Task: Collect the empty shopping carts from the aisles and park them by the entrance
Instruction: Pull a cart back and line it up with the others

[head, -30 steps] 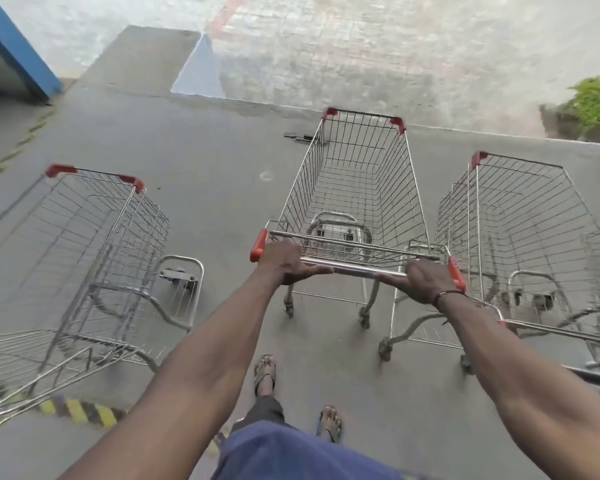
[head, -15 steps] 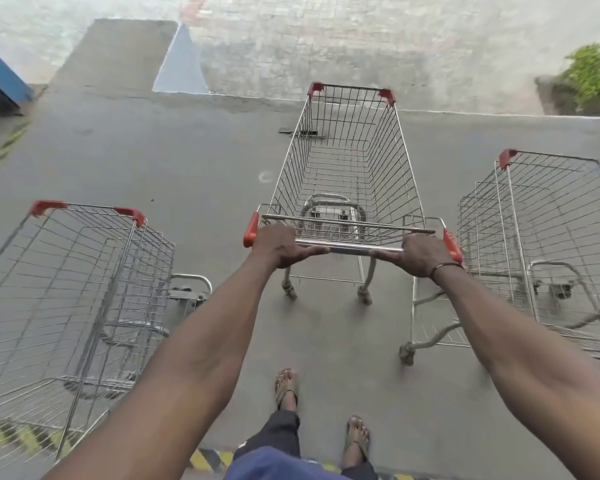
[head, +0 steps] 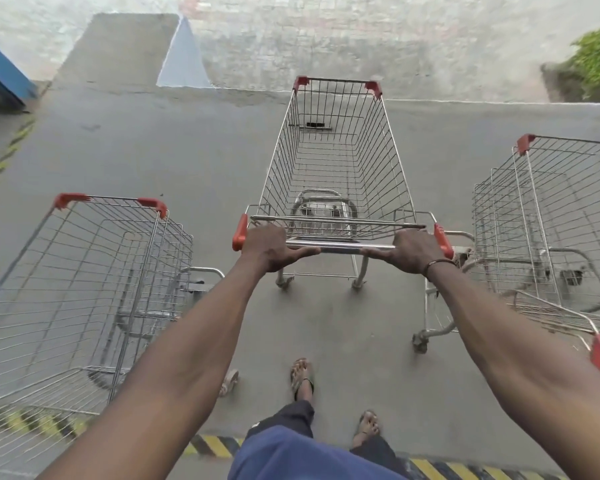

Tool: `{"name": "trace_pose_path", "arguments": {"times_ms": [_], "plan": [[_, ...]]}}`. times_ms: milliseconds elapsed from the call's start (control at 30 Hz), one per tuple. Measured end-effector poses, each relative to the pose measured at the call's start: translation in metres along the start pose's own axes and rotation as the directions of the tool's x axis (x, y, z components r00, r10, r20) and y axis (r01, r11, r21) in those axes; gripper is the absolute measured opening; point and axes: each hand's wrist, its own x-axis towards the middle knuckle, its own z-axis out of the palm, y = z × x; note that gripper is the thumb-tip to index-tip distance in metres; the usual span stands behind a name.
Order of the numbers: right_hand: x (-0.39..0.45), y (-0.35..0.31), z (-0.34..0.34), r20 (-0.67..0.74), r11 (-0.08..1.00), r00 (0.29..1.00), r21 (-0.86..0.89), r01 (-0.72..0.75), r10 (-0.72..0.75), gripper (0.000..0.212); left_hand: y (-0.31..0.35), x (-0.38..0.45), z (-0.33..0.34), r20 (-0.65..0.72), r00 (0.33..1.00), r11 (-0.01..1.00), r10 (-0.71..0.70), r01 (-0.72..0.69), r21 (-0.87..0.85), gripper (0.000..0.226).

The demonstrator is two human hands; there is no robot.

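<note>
1. Grey concrete floor (head: 153, 161) is bordered ahead by a pale kerb edge (head: 465, 102); a yellow-and-black hazard stripe (head: 215, 445) is seen underfoot.
2. An empty chrome wire shopping cart with red corner caps (head: 333, 157) is positioned centrally, its steel handle bar (head: 340, 247) grasped by both hands: left hand (head: 267, 247) curled round the left end, right hand (head: 413, 251) round the right end.
3. Risk, judged: the front wheels could be run over the kerb edge if the push is not checked, and the cart tipped.
4. Risk, judged: the frame of the parked right-hand cart group (head: 551, 216), just beside the right hand, could be clipped.
5. Count: one cart held; one parked cart to the left (head: 84, 289); at least two nested at right, exact number not resolvable.
</note>
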Motion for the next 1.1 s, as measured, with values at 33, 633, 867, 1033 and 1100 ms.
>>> {"name": "trace_pose_path", "arguments": {"times_ms": [33, 633, 867, 1033, 1100], "plan": [[-0.006, -0.003, 0.004, 0.000, 1.000, 1.000, -0.001, 0.007, -0.007, 0.102, -0.001, -0.009, 0.004, -0.004, 1.000, 1.000, -0.006, 0.006, 0.010, 0.097], [-0.186, -0.032, 0.084, 0.011, 0.999, 0.999, -0.001, 0.051, -0.051, 0.108, 0.025, -0.210, 0.069, -0.028, 1.000, 0.999, 0.005, -0.006, -0.049, 0.099], [-0.248, -0.050, 0.114, -0.009, 0.999, 0.999, 0.016, 0.033, -0.033, 0.105, 0.026, -0.272, 0.083, -0.037, 0.999, 0.999, 0.012, -0.013, -0.034, 0.101], [-0.280, -0.072, 0.131, -0.029, 0.999, 0.999, 0.038, 0.016, -0.015, 0.101, 0.013, -0.305, 0.094, -0.058, 0.998, 1.000, -0.005, 0.004, -0.023, 0.107], [-0.291, -0.085, 0.137, -0.032, 0.999, 0.999, 0.041, 0.004, -0.003, 0.102, 0.003, -0.319, 0.097, -0.044, 0.999, 1.000, 0.016, -0.017, -0.026, 0.106]]}}
